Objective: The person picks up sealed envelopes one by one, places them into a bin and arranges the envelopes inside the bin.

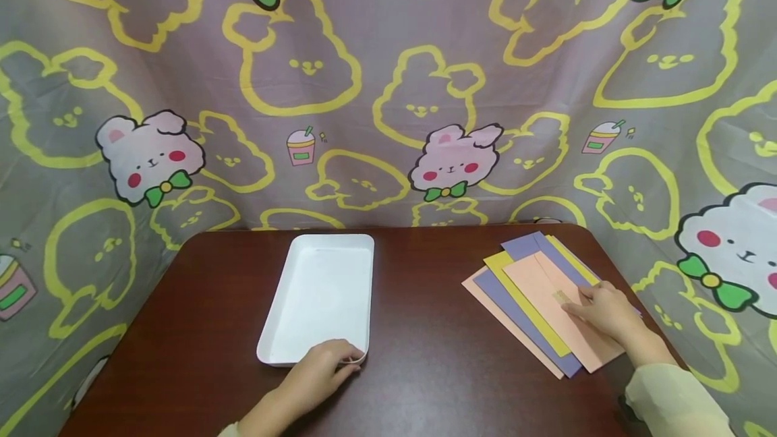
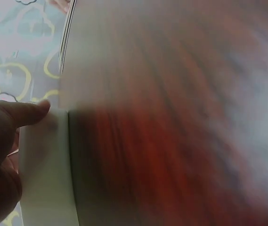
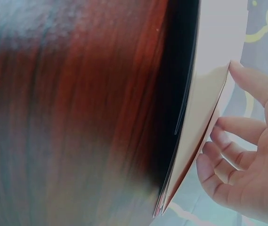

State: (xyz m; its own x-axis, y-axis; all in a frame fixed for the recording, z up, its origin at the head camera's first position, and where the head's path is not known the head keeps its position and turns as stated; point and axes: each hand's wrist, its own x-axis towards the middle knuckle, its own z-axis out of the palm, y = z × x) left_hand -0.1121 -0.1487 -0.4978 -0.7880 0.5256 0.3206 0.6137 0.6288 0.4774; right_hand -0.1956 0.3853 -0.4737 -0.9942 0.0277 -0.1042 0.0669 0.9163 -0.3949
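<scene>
left hand (image 1: 320, 364) pinches a white tray (image 1: 320, 295) at one corner; right hand (image 1: 610, 312), thumb spread from bent fingers, touches a peach envelope (image 1: 543, 292) atop other envelopes (image 1: 516, 315).

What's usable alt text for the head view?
Left hand grips the near right corner of a white rectangular tray while the right hand touches the top peach envelope on an overlapping pile of peach, yellow and purple envelopes. Everything sits on a dark reddish-brown table before cartoon-print fabric.
</scene>
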